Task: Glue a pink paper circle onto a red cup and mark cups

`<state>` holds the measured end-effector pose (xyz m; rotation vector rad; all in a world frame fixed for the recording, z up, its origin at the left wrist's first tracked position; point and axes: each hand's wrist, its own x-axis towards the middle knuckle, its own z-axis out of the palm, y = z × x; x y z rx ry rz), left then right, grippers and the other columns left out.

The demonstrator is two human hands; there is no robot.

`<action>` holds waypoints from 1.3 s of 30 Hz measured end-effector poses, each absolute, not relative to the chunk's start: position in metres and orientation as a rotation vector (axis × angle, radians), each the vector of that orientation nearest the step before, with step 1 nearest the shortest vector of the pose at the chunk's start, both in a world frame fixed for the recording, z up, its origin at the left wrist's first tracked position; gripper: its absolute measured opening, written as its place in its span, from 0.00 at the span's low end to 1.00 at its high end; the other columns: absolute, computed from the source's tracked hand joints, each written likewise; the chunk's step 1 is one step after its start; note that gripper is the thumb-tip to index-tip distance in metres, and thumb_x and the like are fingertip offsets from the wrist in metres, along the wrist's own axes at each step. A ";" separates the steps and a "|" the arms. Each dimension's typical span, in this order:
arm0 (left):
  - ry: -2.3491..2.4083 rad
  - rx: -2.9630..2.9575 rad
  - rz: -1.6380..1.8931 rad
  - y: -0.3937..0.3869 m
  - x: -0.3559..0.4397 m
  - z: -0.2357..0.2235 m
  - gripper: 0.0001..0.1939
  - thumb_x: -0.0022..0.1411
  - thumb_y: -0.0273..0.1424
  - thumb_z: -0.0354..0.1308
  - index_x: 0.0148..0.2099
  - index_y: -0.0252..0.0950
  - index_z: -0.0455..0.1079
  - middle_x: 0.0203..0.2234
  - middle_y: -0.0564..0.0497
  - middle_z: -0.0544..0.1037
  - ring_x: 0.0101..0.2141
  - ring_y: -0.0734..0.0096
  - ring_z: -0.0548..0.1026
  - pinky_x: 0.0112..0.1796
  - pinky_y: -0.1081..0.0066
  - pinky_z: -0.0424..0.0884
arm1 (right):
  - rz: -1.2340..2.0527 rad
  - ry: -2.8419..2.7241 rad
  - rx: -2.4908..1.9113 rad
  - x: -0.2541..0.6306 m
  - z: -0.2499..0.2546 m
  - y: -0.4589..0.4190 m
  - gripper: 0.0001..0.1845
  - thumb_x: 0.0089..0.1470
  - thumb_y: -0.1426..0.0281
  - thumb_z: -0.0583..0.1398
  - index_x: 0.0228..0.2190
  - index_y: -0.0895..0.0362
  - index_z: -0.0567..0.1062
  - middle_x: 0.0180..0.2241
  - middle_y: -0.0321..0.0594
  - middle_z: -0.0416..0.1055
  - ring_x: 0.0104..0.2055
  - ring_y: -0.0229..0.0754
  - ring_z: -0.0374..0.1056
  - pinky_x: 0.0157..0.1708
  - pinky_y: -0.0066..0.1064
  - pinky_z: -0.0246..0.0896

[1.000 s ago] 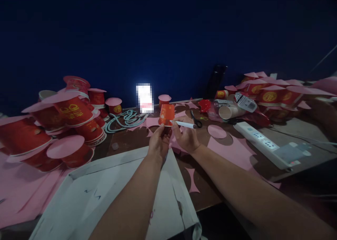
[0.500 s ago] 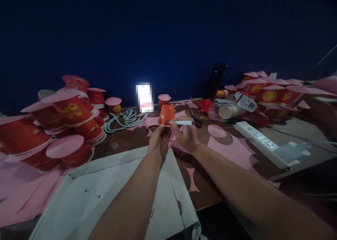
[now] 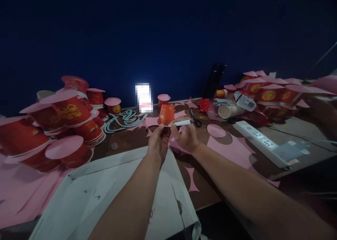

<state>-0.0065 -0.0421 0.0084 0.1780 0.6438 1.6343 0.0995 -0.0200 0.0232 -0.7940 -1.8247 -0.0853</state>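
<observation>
Keeping the red cup (image 3: pixel 166 114), gripped by the left hand (image 3: pixel 158 141), steady is advised, and the white pen (image 3: pixel 184 123), pinched by the right hand (image 3: pixel 186 137), is best guided lightly.

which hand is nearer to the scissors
Right. The right hand, gripping a white pen, is just in front of the scissors and slightly left; the left hand, holding a red cup, is farther left.

Held cup (image 3: pixel 166 113) central, cups (image 3: pixel 75 115) either side
</observation>
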 end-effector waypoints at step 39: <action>0.676 0.132 1.656 -0.044 -0.006 0.013 0.02 0.56 0.22 0.58 0.31 0.30 0.72 0.23 0.49 0.77 0.24 0.78 0.74 0.33 0.76 0.70 | -0.072 -1.845 -0.843 0.102 0.022 -0.019 0.07 0.57 0.68 0.56 0.30 0.56 0.72 0.31 0.42 0.74 0.37 0.44 0.68 0.42 0.38 0.58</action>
